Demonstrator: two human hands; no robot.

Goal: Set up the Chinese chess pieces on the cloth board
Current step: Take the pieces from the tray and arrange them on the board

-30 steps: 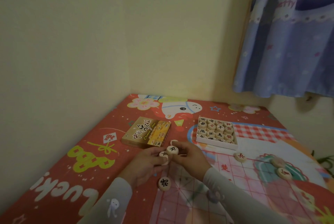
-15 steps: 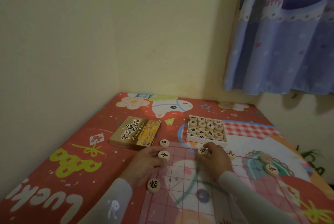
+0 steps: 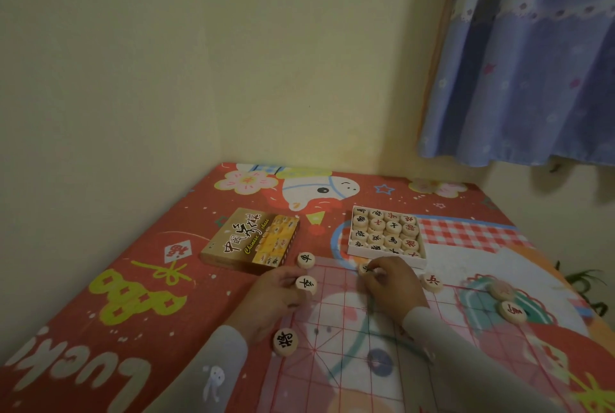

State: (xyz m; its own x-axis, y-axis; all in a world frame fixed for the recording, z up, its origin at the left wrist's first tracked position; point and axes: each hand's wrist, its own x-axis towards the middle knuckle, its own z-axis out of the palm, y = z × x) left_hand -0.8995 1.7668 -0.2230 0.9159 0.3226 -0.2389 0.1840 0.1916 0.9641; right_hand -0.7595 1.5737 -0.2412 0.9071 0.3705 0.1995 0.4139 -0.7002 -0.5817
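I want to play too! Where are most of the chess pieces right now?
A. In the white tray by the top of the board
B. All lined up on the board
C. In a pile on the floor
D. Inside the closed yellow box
A: the white tray is packed with rows of round pieces, while only a few lie out on the cloth board.

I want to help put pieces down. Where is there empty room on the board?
The middle of the cloth board is bare, between the left hand and right hand. The grid toward you is also free. It is crowded along the far edge, where both hands hold pieces just in front of the white tray of pieces, and by the two loose pieces at right.
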